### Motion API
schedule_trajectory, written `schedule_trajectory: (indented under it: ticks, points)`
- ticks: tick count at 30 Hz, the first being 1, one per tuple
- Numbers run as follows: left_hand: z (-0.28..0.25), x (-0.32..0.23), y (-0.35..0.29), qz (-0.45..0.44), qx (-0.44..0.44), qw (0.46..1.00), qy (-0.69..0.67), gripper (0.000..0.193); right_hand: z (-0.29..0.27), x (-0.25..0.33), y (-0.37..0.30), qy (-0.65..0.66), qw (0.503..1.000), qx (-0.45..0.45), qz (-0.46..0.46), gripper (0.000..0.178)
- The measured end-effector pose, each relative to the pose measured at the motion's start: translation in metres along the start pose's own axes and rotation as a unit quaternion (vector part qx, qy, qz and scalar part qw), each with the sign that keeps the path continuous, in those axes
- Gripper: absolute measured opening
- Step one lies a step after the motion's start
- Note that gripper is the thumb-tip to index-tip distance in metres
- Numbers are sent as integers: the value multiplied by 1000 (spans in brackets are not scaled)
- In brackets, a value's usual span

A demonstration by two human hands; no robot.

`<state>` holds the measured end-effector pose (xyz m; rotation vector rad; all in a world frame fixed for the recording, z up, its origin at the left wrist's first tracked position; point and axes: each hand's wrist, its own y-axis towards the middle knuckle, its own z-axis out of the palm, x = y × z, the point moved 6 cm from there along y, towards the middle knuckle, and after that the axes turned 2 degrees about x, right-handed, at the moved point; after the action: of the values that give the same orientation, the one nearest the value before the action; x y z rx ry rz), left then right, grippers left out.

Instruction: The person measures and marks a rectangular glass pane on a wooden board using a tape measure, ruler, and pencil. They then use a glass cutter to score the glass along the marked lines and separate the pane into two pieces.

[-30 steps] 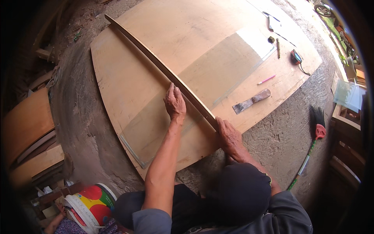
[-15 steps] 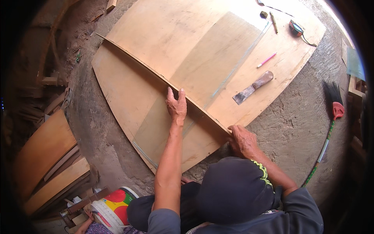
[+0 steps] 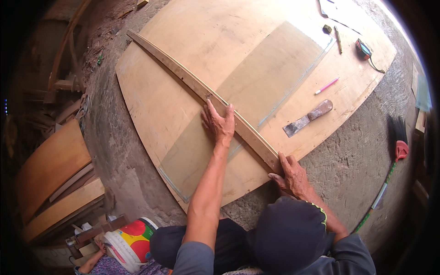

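Observation:
A long wooden strip (image 3: 184, 77) lies diagonally across a broad plywood panel (image 3: 183, 27), its wide face showing. My left hand (image 3: 221, 123) holds the strip near its middle, fingertips and thumb on that face and the other fingers by its lower edge. At the strip's near right end, my right hand (image 3: 293, 176) grips it, fingers on top and thumb beneath. A rectangular glass sheet (image 3: 261, 68) with pale bluish edges lies on the panel, passing under the strip. Right of it rest a putty knife (image 3: 308, 118) and a pink-and-white pen (image 3: 327, 85).
A tape measure (image 3: 363, 49), a slim dark pen-like tool (image 3: 338, 39) and a small dark block (image 3: 327, 29) lie at the panel's far right. A broom (image 3: 398, 146) lies on the rough floor. Left are curved wooden boards (image 3: 55, 169), a paint bucket (image 3: 133, 243) and another person's hand (image 3: 100, 247).
The strip has tipped from its narrow edge so its wide face shows upward. My left hand's fingers have shifted onto that face; my right hand still holds the end. The view has shifted slightly.

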<state>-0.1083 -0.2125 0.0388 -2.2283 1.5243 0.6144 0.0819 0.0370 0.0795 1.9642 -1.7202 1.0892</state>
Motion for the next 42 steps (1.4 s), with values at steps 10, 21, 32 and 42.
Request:
schedule_trajectory:
  ticks: [10,21,32,42]
  points:
    - [4,0,-4,-8,-28,999,14,99,6,5,-3,-83,996,-20,-8,80]
    - [6,-1,-4,55,-81,994,-52,95,12,-11,1,-99,991,-35,-87,81]
    - [-1,-1,-7,9,-47,998,-28,96,10,-9,2,-56,993,-72,-80,80]
    - [0,2,-3,4,-47,998,-34,88,14,-12,2,-55,991,-91,-77,80]
